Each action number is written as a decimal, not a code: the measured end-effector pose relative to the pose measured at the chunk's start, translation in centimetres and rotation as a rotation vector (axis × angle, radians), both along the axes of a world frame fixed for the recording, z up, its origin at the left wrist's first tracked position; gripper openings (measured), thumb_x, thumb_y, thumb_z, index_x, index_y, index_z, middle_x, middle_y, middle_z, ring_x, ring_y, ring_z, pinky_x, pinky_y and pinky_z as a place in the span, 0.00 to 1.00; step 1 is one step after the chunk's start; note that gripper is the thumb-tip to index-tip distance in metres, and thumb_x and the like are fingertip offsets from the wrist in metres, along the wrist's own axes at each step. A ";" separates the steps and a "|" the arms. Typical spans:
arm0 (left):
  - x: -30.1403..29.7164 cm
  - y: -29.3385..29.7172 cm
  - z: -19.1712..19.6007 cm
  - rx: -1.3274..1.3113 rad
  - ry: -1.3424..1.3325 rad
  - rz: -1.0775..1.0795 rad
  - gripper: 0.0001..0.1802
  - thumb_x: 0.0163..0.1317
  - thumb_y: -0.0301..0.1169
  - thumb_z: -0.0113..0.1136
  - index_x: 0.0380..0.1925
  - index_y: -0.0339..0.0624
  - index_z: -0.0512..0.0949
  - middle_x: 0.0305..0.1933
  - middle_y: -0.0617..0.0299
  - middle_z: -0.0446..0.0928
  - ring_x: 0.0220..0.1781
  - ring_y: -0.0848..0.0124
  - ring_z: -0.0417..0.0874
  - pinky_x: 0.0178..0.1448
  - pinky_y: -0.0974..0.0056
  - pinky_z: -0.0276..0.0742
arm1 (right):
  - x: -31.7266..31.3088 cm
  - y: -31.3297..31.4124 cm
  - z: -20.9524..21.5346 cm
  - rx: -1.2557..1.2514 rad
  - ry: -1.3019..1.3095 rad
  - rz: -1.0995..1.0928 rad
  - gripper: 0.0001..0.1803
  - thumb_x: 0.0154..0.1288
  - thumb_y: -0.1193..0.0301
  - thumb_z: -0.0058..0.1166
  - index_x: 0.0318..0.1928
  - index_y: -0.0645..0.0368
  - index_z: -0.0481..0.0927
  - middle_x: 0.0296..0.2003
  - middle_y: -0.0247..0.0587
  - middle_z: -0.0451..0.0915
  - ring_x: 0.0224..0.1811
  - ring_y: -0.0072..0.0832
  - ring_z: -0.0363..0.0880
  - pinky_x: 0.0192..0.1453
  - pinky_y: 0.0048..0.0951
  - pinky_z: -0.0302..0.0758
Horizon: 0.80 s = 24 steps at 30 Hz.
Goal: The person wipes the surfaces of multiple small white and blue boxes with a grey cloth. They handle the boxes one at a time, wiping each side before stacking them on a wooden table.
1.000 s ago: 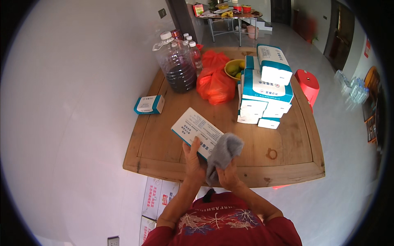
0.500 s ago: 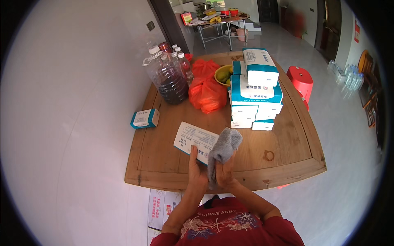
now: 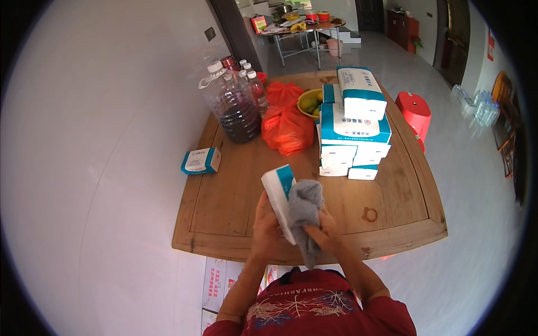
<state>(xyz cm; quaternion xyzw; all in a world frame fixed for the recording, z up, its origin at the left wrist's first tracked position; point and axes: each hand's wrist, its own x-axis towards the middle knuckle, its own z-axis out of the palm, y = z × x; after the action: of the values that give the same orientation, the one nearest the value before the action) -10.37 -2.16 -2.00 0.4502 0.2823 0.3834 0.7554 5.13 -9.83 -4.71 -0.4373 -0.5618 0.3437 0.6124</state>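
A white and teal tissue pack [image 3: 276, 193] is tipped up on its side above the near part of the wooden table. My left hand [image 3: 265, 231] grips it from the left, with the fingers partly hidden behind it. In my right hand [image 3: 327, 231] is a grey cloth [image 3: 305, 204], bunched up and pressed against the pack's right face; its lower end hangs down. Beyond my hands to the right stands a stack of similar tissue packs [image 3: 354, 126]. Another single tissue pack [image 3: 200, 161] lies at the table's left edge.
On the wooden table [image 3: 246, 210] stand a large jug of dark liquid [image 3: 235, 115], clear bottles [image 3: 256, 89], a red plastic bag [image 3: 287, 126] and a yellow bowl [image 3: 307, 103] of green fruit. Red stools [image 3: 413, 112] stand right of it. A cluttered round table [image 3: 314, 27] is farther back.
The tissue pack has turned from lying with its printed broad face up to standing on edge. My right hand has shifted the grey cloth along with it, a little lower.
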 end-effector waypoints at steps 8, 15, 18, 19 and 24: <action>0.4 -1.9 -2.5 0.068 -0.089 0.021 0.37 0.60 0.32 0.57 0.66 0.47 0.49 0.59 0.57 0.64 0.58 0.69 0.69 0.57 0.63 0.72 | -1.2 1.4 1.8 0.105 -0.186 -0.118 0.20 0.59 0.69 0.52 0.52 0.61 0.74 0.58 0.58 0.65 0.60 0.52 0.62 0.64 0.43 0.58; -0.8 -3.6 -2.8 0.023 -0.124 -0.176 0.44 0.51 0.31 0.64 0.66 0.45 0.50 0.54 0.58 0.69 0.53 0.69 0.74 0.54 0.62 0.74 | 1.6 5.0 5.1 -0.224 0.291 0.016 0.20 0.66 0.57 0.47 0.43 0.62 0.78 0.38 0.43 0.76 0.40 0.27 0.74 0.45 0.26 0.71; -1.5 -3.6 -3.0 0.007 -0.182 -0.220 0.43 0.54 0.39 0.63 0.66 0.41 0.52 0.55 0.55 0.71 0.53 0.65 0.75 0.55 0.59 0.75 | 1.8 5.4 4.7 -0.284 0.436 -0.121 0.20 0.67 0.57 0.47 0.42 0.63 0.78 0.34 0.37 0.76 0.36 0.25 0.74 0.44 0.25 0.71; -1.7 -3.5 -3.1 -0.008 -0.212 -0.230 0.43 0.55 0.43 0.62 0.66 0.40 0.53 0.56 0.54 0.71 0.53 0.63 0.76 0.55 0.58 0.75 | 1.8 3.9 7.2 -0.326 0.431 -0.018 0.21 0.68 0.58 0.46 0.46 0.64 0.77 0.40 0.37 0.75 0.42 0.22 0.71 0.50 0.23 0.68; -1.3 -1.8 -4.3 -0.303 -0.359 -0.046 0.33 0.64 0.50 0.50 0.62 0.40 0.60 0.56 0.52 0.72 0.55 0.60 0.76 0.57 0.55 0.75 | -1.0 3.8 2.4 -0.128 0.382 -0.097 0.20 0.71 0.63 0.43 0.57 0.63 0.68 0.45 0.34 0.73 0.47 0.20 0.69 0.53 0.24 0.67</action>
<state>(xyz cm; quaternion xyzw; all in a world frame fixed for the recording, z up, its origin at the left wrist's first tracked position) -11.71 -3.99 -6.30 0.2626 0.1873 0.3934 0.8609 4.15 -6.04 -2.34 -0.4287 -0.3910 0.4253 0.6946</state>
